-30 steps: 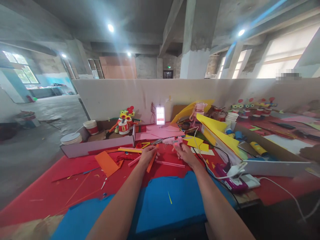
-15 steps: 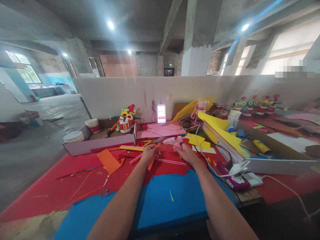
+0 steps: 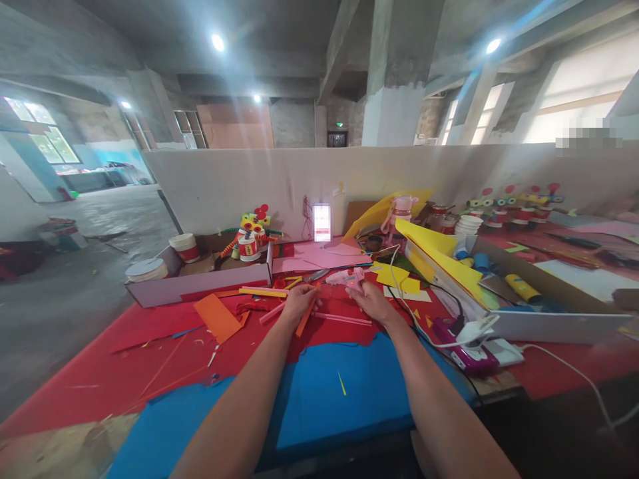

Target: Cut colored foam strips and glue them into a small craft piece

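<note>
My right hand [image 3: 373, 303] is wrapped round the handle of a pink hot glue gun [image 3: 345, 279], whose nozzle points left with a small red light lit on its body. Pinched in my left hand [image 3: 299, 303] is a narrow orange paper strip [image 3: 303, 322], hanging down toward me at a slant. The nozzle is close to the top of the strip; whether they touch I cannot tell. Pink paper strips [image 3: 344, 320] lie on the red sheet beneath. Left of my left hand are a yellow and pink strip pair [image 3: 262, 291] and an orange sheet [image 3: 219, 318].
A low box [image 3: 204, 285] at left holds paper cups and a paper-cup figure [image 3: 252, 239]. At right, a larger box [image 3: 554, 326] contains coloured paper rolls. A purple power strip [image 3: 469, 351] with plugs and white cables lies before it. Blue paper [image 3: 349, 399] covers the near edge.
The view has shifted slightly. Both hands keep their holds, and the glue gun and orange strip stay almost in place.
</note>
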The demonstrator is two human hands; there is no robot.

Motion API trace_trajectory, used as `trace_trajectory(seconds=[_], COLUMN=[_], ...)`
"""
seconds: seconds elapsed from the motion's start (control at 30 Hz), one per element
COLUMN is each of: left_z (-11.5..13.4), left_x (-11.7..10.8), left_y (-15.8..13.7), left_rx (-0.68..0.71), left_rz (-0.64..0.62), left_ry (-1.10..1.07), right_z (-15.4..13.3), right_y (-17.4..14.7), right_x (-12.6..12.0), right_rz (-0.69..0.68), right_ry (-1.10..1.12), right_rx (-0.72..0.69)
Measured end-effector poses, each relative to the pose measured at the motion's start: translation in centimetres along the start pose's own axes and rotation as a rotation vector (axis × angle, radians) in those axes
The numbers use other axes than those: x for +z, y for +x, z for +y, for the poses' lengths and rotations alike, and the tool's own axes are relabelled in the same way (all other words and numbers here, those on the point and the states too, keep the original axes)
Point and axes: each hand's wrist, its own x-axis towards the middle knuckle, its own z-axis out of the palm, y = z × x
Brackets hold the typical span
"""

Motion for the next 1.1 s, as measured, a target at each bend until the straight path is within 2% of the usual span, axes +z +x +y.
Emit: trace_trajectory(seconds=[0.8, 1.1], left_z=[0.38, 0.36], left_x=[0.08, 0.12], left_y=[-0.13, -0.19], left_rx=[-0.015, -0.022], left_rz=[-0.012, -0.013], left_ry=[-0.008, -0.009], right_z=[0.18, 0.11], right_y=[0.01, -0.04], right_x=[0.08, 0.04], right_rz=[0.032, 0.029], right_ry=[-0.013, -0.087], right_rx=[-0.061, -0.062])
